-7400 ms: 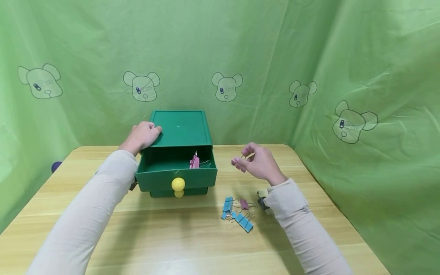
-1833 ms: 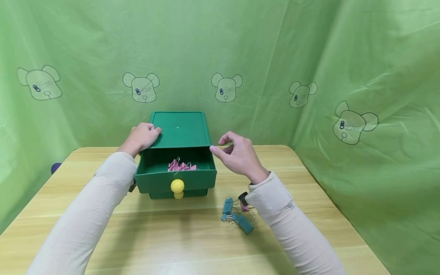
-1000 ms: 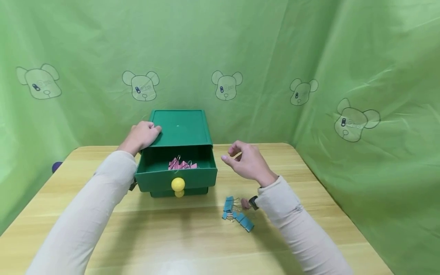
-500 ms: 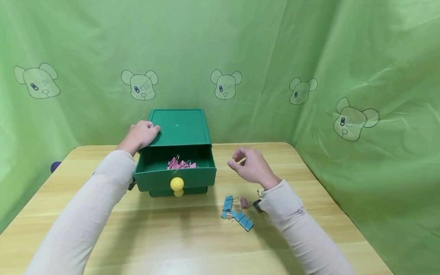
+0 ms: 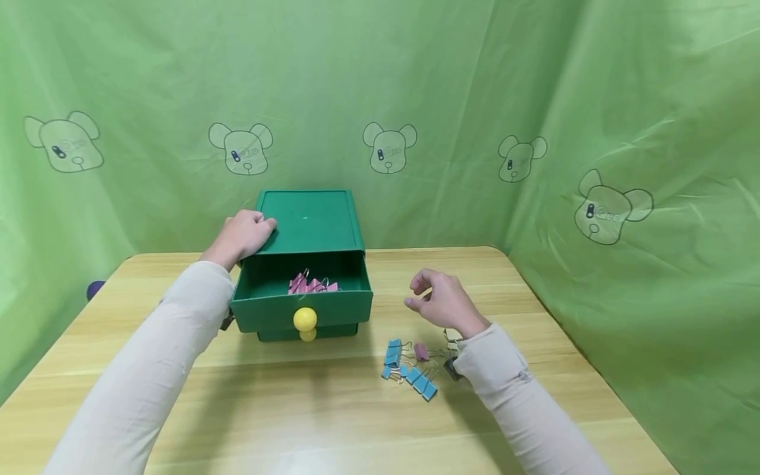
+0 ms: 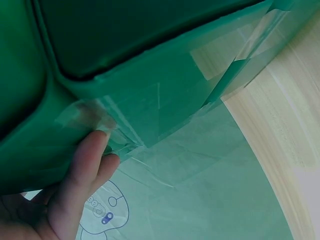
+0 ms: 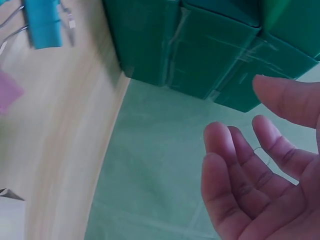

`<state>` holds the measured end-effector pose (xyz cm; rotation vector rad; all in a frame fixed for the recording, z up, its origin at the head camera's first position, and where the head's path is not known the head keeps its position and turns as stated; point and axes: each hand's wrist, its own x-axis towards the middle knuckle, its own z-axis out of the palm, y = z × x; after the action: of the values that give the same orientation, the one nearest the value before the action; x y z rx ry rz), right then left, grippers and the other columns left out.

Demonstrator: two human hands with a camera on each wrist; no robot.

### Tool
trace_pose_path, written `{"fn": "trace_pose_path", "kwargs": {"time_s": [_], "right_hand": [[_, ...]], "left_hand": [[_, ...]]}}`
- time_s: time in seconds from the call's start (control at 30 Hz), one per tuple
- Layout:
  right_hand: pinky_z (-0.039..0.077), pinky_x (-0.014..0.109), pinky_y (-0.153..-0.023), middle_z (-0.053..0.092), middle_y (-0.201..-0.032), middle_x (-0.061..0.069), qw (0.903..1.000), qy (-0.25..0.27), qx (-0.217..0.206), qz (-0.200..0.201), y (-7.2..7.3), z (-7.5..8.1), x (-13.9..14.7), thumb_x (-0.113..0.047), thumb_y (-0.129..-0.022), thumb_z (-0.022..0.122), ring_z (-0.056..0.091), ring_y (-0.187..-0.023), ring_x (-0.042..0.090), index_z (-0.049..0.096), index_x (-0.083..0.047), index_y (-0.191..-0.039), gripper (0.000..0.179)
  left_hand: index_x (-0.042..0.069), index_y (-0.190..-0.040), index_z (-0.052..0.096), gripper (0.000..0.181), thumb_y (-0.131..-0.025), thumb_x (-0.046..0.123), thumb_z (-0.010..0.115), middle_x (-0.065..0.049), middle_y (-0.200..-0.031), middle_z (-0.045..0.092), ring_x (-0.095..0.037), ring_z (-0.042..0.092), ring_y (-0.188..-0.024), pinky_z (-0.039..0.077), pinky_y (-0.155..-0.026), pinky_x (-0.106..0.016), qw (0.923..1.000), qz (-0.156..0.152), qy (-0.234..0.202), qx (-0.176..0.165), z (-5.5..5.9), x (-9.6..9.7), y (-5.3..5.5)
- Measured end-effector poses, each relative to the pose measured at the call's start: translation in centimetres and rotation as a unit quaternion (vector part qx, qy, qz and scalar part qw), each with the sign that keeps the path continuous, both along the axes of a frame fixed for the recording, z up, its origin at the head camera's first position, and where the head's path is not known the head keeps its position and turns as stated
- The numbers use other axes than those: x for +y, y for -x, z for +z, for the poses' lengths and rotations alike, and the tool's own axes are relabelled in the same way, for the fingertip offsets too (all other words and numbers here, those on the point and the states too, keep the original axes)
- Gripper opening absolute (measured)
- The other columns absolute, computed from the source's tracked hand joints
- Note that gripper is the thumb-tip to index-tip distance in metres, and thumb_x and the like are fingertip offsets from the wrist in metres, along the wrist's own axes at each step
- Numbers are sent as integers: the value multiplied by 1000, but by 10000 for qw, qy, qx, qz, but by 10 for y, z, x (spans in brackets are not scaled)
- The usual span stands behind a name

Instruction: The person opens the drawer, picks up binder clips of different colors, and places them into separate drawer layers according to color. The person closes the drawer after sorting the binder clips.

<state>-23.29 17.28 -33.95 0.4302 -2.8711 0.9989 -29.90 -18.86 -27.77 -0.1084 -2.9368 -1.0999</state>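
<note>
At the front left edge of a green drawer box (image 5: 311, 221), my left hand (image 5: 240, 236) grips the corner. The left wrist view shows its fingers (image 6: 85, 162) against the taped side. The upper drawer (image 5: 252, 316) is pulled out, and several pink binder clips (image 5: 299, 285) lie inside behind its front wall. My right hand (image 5: 448, 303) hovers to the right of the box, fingers loosely bent and thumb apart, holding nothing. Below it on the table lie blue binder clips (image 5: 393, 353), a pink binder clip (image 5: 421, 352) and a pale clip (image 5: 452, 334) partly hidden by the sleeve.
A yellow knob (image 5: 305, 319) sticks out from the drawer front, with the lower drawer's knob just under it. Green curtain (image 5: 439, 79) hangs behind the wooden table (image 5: 320, 422) and along its right side. A purple round object (image 5: 95, 289) shows beyond the left edge.
The pink binder clip once pinched in my right hand is gone from it, and more pink clips lie in the drawer. That hand has moved from the drawer's edge rightward and down. My left hand stays put.
</note>
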Motion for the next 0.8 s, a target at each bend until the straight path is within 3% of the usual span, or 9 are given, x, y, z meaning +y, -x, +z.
{"fn": "trace_pose_path", "kwargs": {"time_s": [0.33, 0.63, 0.8], "right_hand": [[54, 33, -68, 63, -95, 9, 9986, -71, -471, -239, 1, -14, 12, -5, -77, 79, 64, -75, 17, 60, -5, -96, 27], [50, 37, -70, 65, -92, 7, 9977, -456, -455, -226, 1, -26, 21, -16, -84, 76, 60, -78, 21, 62, -6, -97, 21], [50, 40, -76, 63, -86, 4, 9966, -735, -371, -21, 3, -35, 23, -12, -83, 75, 59, -79, 20, 62, -6, -93, 17]], "left_hand": [[9, -75, 42, 39, -101, 38, 38, -11, -76, 40, -27, 49, -76, 44, -61, -35, 10000, 38, -14, -21, 0, 0, -1], [9, -76, 43, 40, -102, 39, 37, -11, -76, 41, -28, 50, -78, 45, -61, -35, 10000, 17, -16, -78, 1, 1, -1], [9, -75, 43, 39, -102, 38, 37, -10, -75, 41, -27, 50, -76, 45, -60, -35, 10000, 28, -9, -66, 1, 0, -2]]}}
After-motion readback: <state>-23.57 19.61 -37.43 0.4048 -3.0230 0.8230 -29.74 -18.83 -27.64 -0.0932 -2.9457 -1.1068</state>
